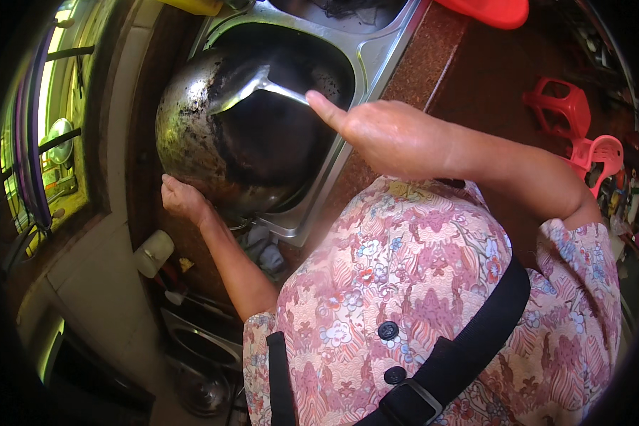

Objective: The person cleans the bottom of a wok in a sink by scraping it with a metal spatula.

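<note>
A large, dark metal wok (191, 138) leans in the stainless steel sink (363, 69) with its blackened, rounded outside facing me. Bare metal shows through the soot along its left part. My left hand (186, 201) grips the wok's lower left rim. In my right hand (394, 136) is a metal spatula (285, 91), its index finger stretched along the handle. The spatula's wide blade lies against the sooty surface of the wok. The rest of the handle is hidden by the hand.
A second sink basin (346, 24) holds dark items at the top. Grey cloths (266, 250) and a whitish cup (154, 253) sit by the near end of the sink. A gas stove (207, 341) is at lower left. Red plastic stools (562, 109) stand at right.
</note>
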The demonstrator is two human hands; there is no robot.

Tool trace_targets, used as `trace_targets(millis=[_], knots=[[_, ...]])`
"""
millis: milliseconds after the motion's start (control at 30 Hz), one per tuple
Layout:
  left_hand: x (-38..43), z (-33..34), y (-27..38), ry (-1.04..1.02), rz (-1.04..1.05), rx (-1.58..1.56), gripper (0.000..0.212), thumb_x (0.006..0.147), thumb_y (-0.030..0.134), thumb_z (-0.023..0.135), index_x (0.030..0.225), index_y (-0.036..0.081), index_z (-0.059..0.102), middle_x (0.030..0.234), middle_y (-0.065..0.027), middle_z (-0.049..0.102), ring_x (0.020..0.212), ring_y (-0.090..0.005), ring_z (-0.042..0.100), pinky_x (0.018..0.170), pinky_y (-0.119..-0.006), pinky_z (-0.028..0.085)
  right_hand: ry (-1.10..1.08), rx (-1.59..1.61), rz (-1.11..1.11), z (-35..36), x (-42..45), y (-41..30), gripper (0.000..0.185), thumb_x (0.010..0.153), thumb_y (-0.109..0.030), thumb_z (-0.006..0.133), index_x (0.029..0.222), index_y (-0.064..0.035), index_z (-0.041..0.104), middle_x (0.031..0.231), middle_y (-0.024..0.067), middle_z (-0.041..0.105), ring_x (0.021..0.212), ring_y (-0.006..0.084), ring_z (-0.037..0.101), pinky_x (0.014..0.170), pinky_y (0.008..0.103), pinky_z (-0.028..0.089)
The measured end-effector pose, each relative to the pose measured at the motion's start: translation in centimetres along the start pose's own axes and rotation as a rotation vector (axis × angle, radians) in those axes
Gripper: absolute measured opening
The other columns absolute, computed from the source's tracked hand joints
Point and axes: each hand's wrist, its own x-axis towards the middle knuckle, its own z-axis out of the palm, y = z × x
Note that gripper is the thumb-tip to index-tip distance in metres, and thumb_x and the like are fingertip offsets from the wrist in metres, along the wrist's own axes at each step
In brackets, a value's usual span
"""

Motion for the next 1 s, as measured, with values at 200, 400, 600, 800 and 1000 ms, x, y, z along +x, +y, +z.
trace_targets(millis=[200,400,600,800,1000], knots=[[0.0,0.3,0.2,-0.030,-0.018,-0.044,0.041,0.095,0.030,0.048,0.086,-0.008,0.064,0.075,-0.0217,0.065,0.065,-0.0343,0.057,0.064,-0.044,0.044,0.087,0.015,-0.040,-0.1,0.8,0.7,0.065,0.078,0.010,0.045,0.138,0.0161,0.020,0.074,0.0281,0.058,0.071,0.0398,0.062,0.065,0.0435,0.050],[0.3,0.3,-0.4,-0.034,-0.007,-0.023,0.041,0.095,0.029,0.048,0.086,-0.008,0.064,0.074,-0.0220,0.064,0.064,-0.0342,0.056,0.064,-0.043,0.044,0.059,-0.013,0.005,0.0,1.7,0.9,0.073,0.076,0.012,0.047,0.142,0.0114,0.017,0.077,0.0283,0.058,0.074,0.0402,0.063,0.067,0.0431,0.051],[0.1,-0.1,-0.4,-0.004,0.011,0.014,0.041,0.094,0.029,0.049,0.085,-0.008,0.064,0.074,-0.0228,0.064,0.064,-0.0350,0.056,0.063,-0.045,0.044,0.094,-0.111,-0.142,0.7,0.8,0.8,0.065,0.076,0.006,0.047,0.136,0.0184,0.025,0.067,0.0252,0.058,0.065,0.0377,0.062,0.059,0.0419,0.051],[0.5,0.7,-0.8,0.006,0.035,-0.001,0.040,0.094,0.029,0.050,0.084,-0.007,0.065,0.073,-0.0226,0.063,0.063,-0.0358,0.056,0.061,-0.046,0.043,0.064,-0.120,-0.127,0.0,0.2,0.9,0.066,0.074,0.008,0.049,0.135,0.0193,0.026,0.070,0.0250,0.059,0.069,0.0382,0.062,0.060,0.0429,0.050],[0.5,0.8,-1.0,0.011,0.048,-0.042,0.039,0.093,0.028,0.051,0.082,-0.007,0.064,0.068,-0.0217,0.062,0.058,-0.0346,0.053,0.059,-0.045,0.042,0.115,-0.150,-0.168,-0.4,1.9,1.5,0.071,0.072,0.009,0.049,0.139,0.0144,0.023,0.071,0.0241,0.057,0.070,0.0382,0.061,0.064,0.0429,0.049]])
